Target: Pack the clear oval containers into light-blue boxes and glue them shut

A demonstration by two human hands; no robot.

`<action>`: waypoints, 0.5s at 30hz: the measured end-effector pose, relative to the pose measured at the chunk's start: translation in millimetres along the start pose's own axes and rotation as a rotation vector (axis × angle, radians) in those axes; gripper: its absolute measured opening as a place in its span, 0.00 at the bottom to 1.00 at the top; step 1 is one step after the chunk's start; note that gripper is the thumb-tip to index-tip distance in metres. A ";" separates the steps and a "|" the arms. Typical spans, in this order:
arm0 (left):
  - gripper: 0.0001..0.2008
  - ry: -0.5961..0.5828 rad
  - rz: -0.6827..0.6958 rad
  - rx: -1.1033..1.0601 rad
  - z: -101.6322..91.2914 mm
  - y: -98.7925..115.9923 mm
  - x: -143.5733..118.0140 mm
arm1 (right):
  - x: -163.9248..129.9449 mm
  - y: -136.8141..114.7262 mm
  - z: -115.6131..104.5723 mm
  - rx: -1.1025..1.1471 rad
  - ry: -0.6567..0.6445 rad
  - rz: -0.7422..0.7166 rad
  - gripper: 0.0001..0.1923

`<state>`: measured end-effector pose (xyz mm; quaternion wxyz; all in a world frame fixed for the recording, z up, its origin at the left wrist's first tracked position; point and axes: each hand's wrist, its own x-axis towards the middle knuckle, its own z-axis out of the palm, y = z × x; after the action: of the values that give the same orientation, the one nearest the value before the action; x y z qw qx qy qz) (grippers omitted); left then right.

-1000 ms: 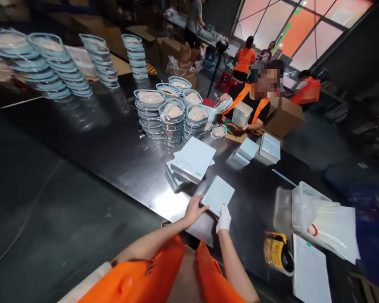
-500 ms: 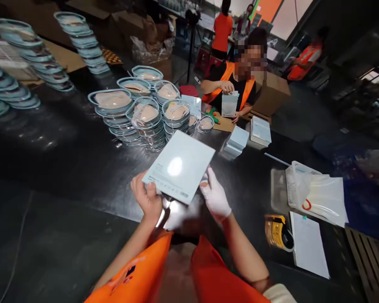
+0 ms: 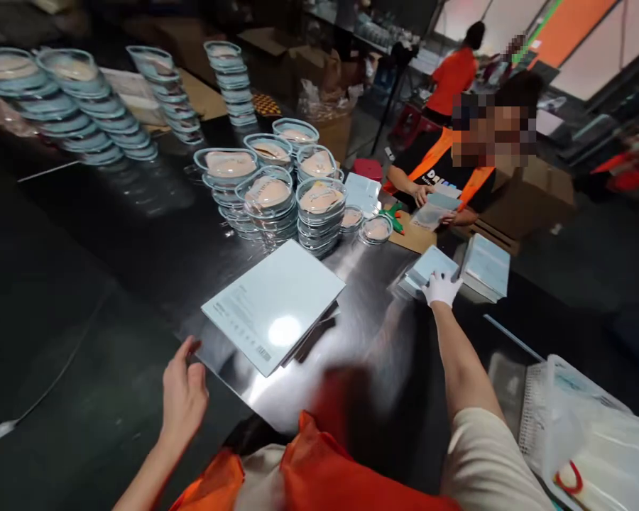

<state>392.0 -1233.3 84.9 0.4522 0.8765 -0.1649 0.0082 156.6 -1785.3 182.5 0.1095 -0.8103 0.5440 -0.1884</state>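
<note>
Boxes [image 3: 432,260] lie partly hidden behind the gloved right hand [image 3: 441,289].

"What is showing at the back?"

"A large paned window [image 3: 610,60] is glowing pale pink and orange at the upper right."

"And nearer?"

"A dark, glossy table [image 3: 165,234] is stretching across, catching white glare. A red stool [image 3: 367,169] is standing beyond it, and a dark floor [image 3: 53,341] is spreading out along the left side."
</note>
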 end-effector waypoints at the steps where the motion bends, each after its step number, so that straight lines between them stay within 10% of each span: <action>1: 0.41 -0.033 -0.082 0.021 0.0 -15.5 -11.5 | 3.6 6.7 5.7 -0.024 -0.017 -0.030 0.19; 5: 0.36 -0.104 -0.290 0.010 4.9 -52.9 -48.4 | 17.1 31.6 25.0 -0.157 -0.071 -0.077 0.17; 15: 0.37 -0.224 -0.216 0.016 17.7 -46.5 -59.2 | 34.0 41.6 17.6 -0.372 -0.178 -0.018 0.21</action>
<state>347.4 -1205.7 28.0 0.4222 0.8882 -0.1190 -0.1368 140.6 -1833.2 156.9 0.0039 -0.8347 0.5505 -0.0132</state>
